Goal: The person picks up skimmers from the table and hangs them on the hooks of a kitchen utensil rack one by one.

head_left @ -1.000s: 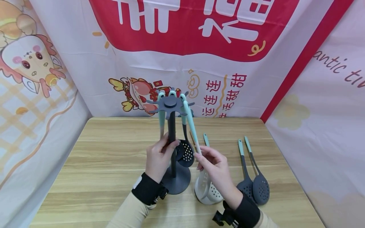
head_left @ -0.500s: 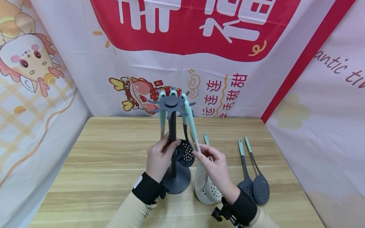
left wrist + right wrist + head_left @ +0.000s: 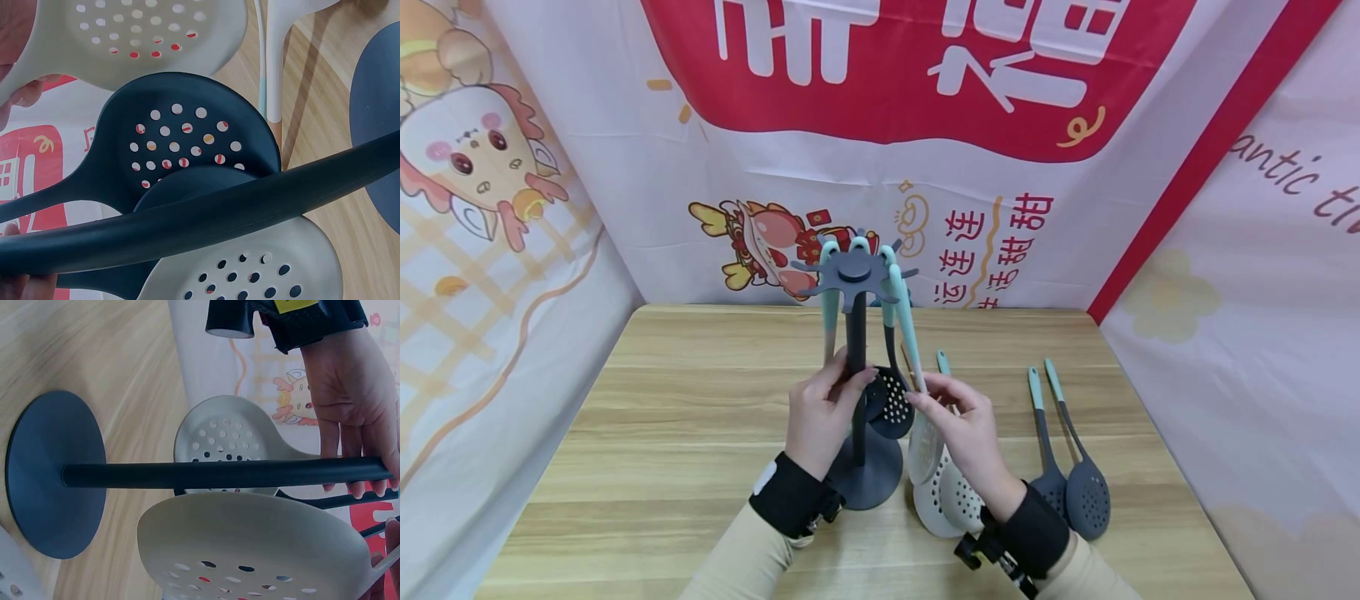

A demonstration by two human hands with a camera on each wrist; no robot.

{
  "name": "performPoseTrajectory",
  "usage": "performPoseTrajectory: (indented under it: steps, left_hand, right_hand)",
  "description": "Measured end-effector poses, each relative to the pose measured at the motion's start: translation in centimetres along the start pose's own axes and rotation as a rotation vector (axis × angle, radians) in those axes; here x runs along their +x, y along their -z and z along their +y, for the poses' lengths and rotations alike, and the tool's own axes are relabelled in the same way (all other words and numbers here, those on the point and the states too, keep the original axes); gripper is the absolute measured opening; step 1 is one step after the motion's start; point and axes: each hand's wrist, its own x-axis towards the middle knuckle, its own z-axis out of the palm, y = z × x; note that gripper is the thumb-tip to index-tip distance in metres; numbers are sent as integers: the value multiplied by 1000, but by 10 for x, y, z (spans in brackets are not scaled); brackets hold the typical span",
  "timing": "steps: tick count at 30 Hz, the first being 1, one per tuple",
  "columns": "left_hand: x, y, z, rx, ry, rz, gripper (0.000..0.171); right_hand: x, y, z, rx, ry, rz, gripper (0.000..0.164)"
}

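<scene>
My left hand (image 3: 823, 408) grips the upright black pole (image 3: 856, 333) of a utensil stand with a star-shaped hook top (image 3: 853, 267). Fingers and thumb of my right hand (image 3: 962, 429) pinch the pale shaft of a cream skimmer (image 3: 925, 450), its mint handle end up at the rack's right-side hooks. Its perforated bowl faces the pole in the right wrist view. From the stand hang a dark skimmer (image 3: 892, 408) with mint handle and, behind the pole, a cream slotted spoon (image 3: 187, 434). Part of another dark utensil (image 3: 194, 181) shows behind the pole.
The stand's round base (image 3: 868, 492) rests on the wooden table (image 3: 685, 450). Right of it lie cream perforated utensils (image 3: 943, 500), partly under my right hand. Farther right lie two dark slotted turners (image 3: 1088, 496) with mint handles. Printed cloth walls (image 3: 820, 158) enclose the table.
The cream skimmer's bowl has risen and shifted left toward the pole, and my right hand has moved slightly with it. My left hand keeps its grip on the pole.
</scene>
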Motion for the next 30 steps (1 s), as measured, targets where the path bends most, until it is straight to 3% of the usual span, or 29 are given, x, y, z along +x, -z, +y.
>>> performPoseTrajectory:
  steps: [11,23,30]
  left_hand:
    - [0,0,0,3,-3,0,21]
    - [-1,0,-1,16,-25,14,19]
    - [-1,0,-1,15,-29,15,19]
  right_hand:
    - [8,-4,4,-16,18,14,21]
    - [11,-10,9,-7,96,-44,21]
    - [11,-13,8,1,76,-55,19]
